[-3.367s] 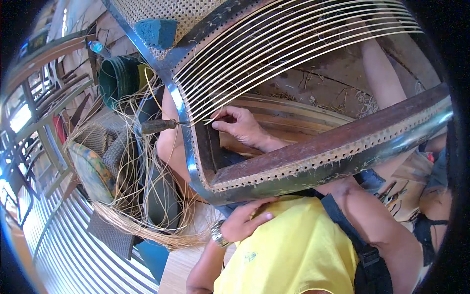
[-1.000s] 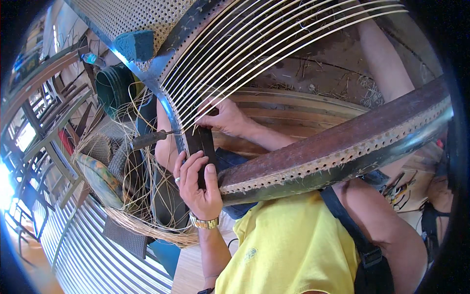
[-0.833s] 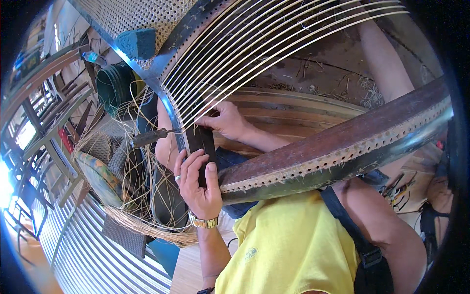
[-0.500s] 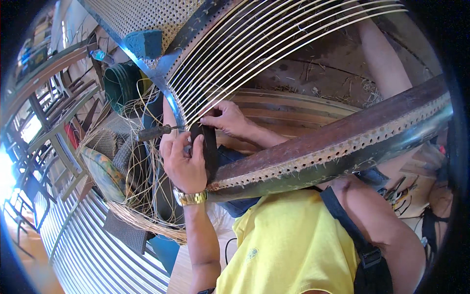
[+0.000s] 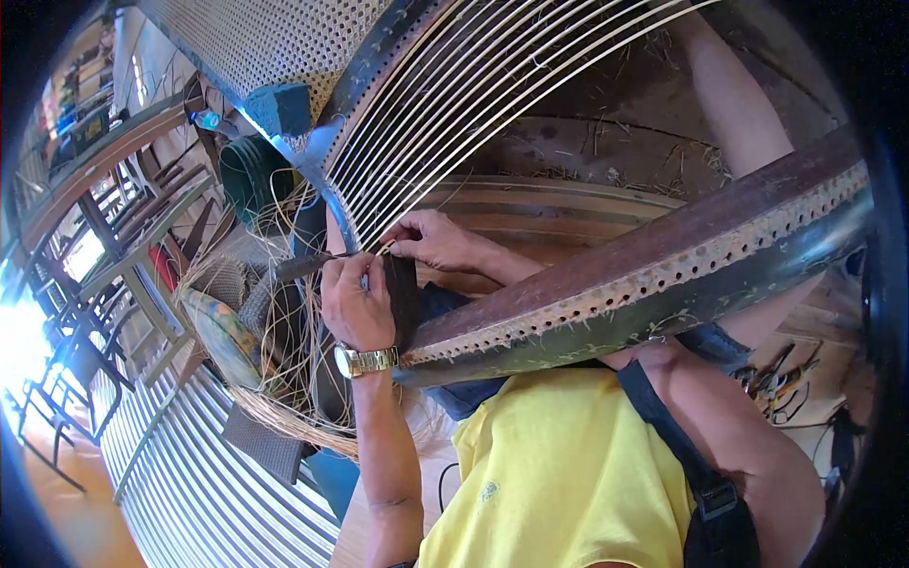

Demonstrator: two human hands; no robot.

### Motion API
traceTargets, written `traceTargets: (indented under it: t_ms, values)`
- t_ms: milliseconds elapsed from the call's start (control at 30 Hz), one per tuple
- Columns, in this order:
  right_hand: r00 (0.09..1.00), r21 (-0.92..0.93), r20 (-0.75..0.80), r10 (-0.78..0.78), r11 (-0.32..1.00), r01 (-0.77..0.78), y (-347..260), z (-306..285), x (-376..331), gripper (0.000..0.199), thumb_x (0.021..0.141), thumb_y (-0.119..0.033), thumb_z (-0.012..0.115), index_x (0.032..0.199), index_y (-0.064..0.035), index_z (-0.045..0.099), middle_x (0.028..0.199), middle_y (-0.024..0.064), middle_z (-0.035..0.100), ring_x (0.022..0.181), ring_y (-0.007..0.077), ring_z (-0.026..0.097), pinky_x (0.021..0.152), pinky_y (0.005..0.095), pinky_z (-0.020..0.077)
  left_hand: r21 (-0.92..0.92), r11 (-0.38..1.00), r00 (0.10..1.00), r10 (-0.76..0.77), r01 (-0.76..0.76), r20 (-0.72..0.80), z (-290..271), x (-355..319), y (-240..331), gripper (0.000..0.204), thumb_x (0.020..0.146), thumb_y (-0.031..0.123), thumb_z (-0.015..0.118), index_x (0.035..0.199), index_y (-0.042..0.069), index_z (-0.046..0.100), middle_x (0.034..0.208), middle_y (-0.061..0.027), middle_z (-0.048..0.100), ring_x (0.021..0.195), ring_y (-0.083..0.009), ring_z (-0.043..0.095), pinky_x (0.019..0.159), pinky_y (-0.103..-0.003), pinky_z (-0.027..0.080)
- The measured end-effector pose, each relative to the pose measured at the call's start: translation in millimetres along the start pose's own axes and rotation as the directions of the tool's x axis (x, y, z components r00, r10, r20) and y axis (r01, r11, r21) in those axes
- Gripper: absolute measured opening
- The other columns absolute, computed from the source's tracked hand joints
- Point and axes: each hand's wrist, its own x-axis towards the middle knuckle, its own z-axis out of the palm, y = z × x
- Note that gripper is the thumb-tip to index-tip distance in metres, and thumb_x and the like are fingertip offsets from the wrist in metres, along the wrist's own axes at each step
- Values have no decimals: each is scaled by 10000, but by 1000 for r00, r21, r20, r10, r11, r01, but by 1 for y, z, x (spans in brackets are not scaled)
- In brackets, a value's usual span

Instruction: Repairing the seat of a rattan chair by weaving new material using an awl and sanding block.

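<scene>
My left hand [image 5: 358,310], with a gold watch on its wrist, bends its fingers together at the corner of a dark wooden chair frame [image 5: 634,227]; what they hold, if anything, is hidden. Close by, my right hand [image 5: 431,240], its arm passing behind the frame rail, pinches the end of a pale cane strand [image 5: 386,248]. Several cane strands [image 5: 454,142] run side by side from the drilled edge towards the upper right. An awl with a dark handle [image 5: 303,266] sticks out left of my left fingers, its tip out of sight.
Woven cane mesh [image 5: 256,43] fills the upper left, with a blue block [image 5: 279,109] on it. A dark green bucket [image 5: 254,180] and loose cane [image 5: 284,417] lie left of my hands. Stacked chair frames [image 5: 114,227] stand farther left; hand tools [image 5: 781,383] lie at right.
My right hand has shifted slightly left and down, closer to my left fingers. The left fingers have drawn together near the frame's corner. The whole view has tilted a little.
</scene>
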Motion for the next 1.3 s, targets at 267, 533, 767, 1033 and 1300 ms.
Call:
traceTargets:
  t_ms: [267,533,767,1033,1300]
  values:
    - [1000,-31,0,30,999,-30,6,-3,6,202,828,-119,706,987,5,685,891,76,694,827,135,630,763,308,524,84,995,994,53,-62,100,3,7,1,53,840,114,706,868,70,714,858,-101,643,793,-319,635,707,-416,500]
    - [991,-37,127,38,999,-33,-17,-14,-4,303,843,-168,720,1083,-1,641,935,64,652,834,137,637,734,285,536,176,980,991,72,-91,109,2,6,6,73,811,108,730,873,74,711,854,-118,616,843,-309,614,749,-420,483]
    - [986,52,142,90,994,-99,-22,-24,1,274,879,-246,737,981,-5,655,859,40,649,747,117,627,643,273,547,164,982,993,74,-89,94,8,12,4,98,780,119,756,858,76,715,826,-106,618,809,-317,619,730,-422,487]
    - [997,-51,78,-4,999,8,-8,-13,2,158,884,-148,711,886,3,664,762,34,644,718,96,603,676,264,514,23,999,999,28,-29,43,-3,3,7,141,828,119,747,947,53,710,877,-106,649,771,-286,629,687,-376,493]
    - [999,-160,-17,-48,986,45,2,-11,1,99,847,-125,698,829,-39,651,746,-33,588,691,59,523,633,249,450,-240,897,926,-375,372,34,-33,-70,13,220,868,103,725,1064,16,676,1090,-128,641,923,-251,623,768,-344,498]
